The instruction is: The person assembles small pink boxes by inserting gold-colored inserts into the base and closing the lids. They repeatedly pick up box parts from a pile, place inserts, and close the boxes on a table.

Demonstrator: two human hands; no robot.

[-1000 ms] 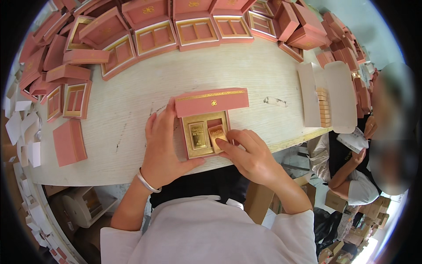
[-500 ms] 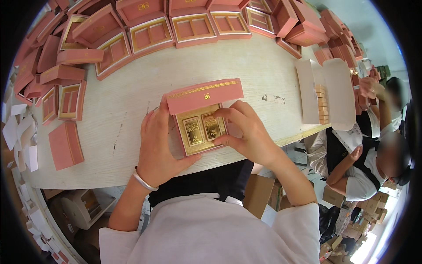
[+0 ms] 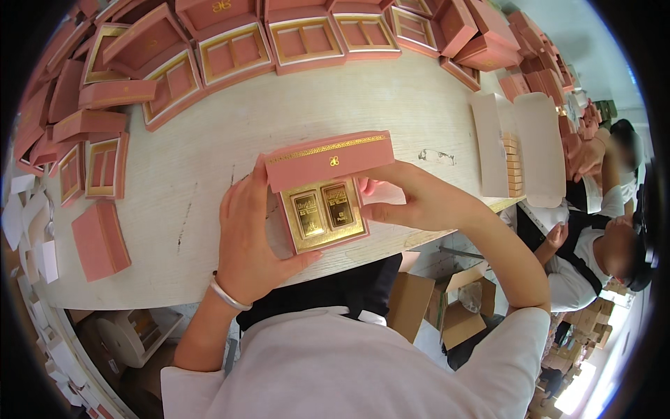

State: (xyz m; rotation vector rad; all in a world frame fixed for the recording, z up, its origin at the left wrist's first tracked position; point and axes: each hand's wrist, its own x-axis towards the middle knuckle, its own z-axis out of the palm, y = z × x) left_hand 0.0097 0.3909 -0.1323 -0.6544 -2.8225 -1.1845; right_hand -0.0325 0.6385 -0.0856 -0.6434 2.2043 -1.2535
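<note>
A pink gift box [image 3: 329, 163] with a gold-trimmed lid sits raised open in front of me on the table. Two gold bar-shaped pieces, one on the left [image 3: 308, 214] and one on the right [image 3: 338, 206], lie side by side in its gold insert [image 3: 321, 244]. My left hand [image 3: 246, 237] grips the box along its left side, thumb at the near edge and fingers behind the lid. Against the right side, my right hand [image 3: 427, 198] has its fingers curled in under the lid's end, partly hidden, and its thumb by the box wall.
Several open pink boxes with gold dividers [image 3: 307, 40] line the table's far side. A closed pink box [image 3: 100, 241] lies at left. To the right stands an open white carton [image 3: 491, 146] with small stacked orange-brown pieces. Co-workers [image 3: 593, 258] sit beyond the table's right end.
My right hand has come off the right gold bar and moved right, to the box's side and lid end. The left hand still holds the box.
</note>
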